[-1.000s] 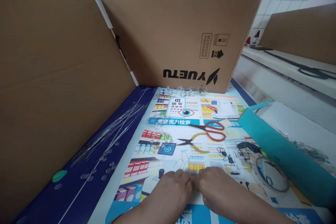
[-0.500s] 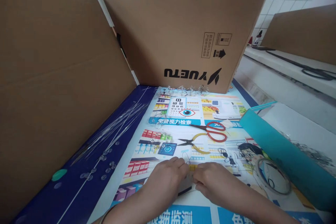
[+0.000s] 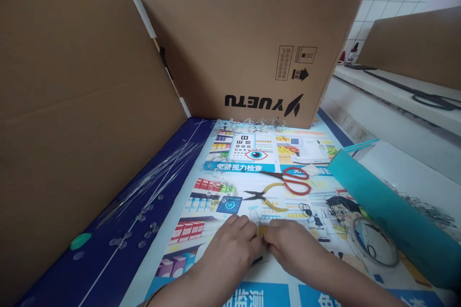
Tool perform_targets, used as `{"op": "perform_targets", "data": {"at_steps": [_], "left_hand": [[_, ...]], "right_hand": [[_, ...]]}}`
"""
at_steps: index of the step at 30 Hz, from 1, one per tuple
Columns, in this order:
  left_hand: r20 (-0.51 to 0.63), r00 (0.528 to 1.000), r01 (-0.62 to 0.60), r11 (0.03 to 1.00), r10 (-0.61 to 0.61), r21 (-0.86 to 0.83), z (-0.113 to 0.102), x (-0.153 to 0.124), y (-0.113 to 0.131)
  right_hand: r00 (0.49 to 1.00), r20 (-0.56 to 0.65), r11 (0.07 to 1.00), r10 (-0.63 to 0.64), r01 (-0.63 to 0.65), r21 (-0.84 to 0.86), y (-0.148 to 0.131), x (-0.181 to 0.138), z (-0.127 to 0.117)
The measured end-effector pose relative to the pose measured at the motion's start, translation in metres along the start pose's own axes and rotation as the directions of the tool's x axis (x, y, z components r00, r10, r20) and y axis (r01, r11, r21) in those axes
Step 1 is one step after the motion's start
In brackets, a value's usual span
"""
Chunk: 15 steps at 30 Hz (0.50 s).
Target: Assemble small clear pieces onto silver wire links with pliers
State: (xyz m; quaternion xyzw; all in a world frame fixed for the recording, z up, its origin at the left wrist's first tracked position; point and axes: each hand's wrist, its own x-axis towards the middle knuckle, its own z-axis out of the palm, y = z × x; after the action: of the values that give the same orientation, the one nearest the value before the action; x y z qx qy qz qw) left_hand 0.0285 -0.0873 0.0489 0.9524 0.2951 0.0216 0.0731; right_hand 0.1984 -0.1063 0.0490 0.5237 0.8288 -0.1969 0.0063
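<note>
My left hand (image 3: 236, 242) and my right hand (image 3: 288, 240) are close together over the printed sheet, both with fingers pinched. A thin wire loop (image 3: 255, 214) sticks up between them, and its lower part is hidden by my fingers. Just beyond the hands lie pliers (image 3: 268, 197) with yellow handles, jaws pointing left. Behind these, red-handled scissors (image 3: 293, 180) rest with their blades to the left.
Bundled thin wires (image 3: 158, 170) and several clear beads (image 3: 146, 220) lie on the blue surface at left. A teal box (image 3: 382, 206) at right holds wire pieces. A wire coil (image 3: 374, 242) sits beside it. Cardboard panels (image 3: 248, 48) stand at the back and left.
My hands have drawn slightly closer together, the left one shifting a little right. The wire loop still shows between them; the tools have not moved.
</note>
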Motion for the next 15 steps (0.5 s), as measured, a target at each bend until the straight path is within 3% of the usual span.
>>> {"op": "perform_targets", "data": {"at_steps": [8, 12, 15], "left_hand": [[0.042, 0.997, 0.072, 0.997, -0.072, 0.01, 0.001, 0.0, 0.001], [-0.078, 0.984, 0.148, 0.977, -0.161, -0.156, 0.006, -0.002, -0.006], [-0.152, 0.949, 0.201, 0.905, -0.274, -0.375, 0.012, 0.0, -0.013]], "right_hand": [[0.996, -0.092, 0.998, 0.014, -0.008, 0.06, 0.0, 0.002, 0.007], [0.987, -0.141, 0.966, 0.08, -0.042, 0.255, 0.005, 0.003, 0.006], [0.971, -0.185, 0.883, 0.149, -0.047, 0.466, 0.009, 0.007, 0.009]]}}
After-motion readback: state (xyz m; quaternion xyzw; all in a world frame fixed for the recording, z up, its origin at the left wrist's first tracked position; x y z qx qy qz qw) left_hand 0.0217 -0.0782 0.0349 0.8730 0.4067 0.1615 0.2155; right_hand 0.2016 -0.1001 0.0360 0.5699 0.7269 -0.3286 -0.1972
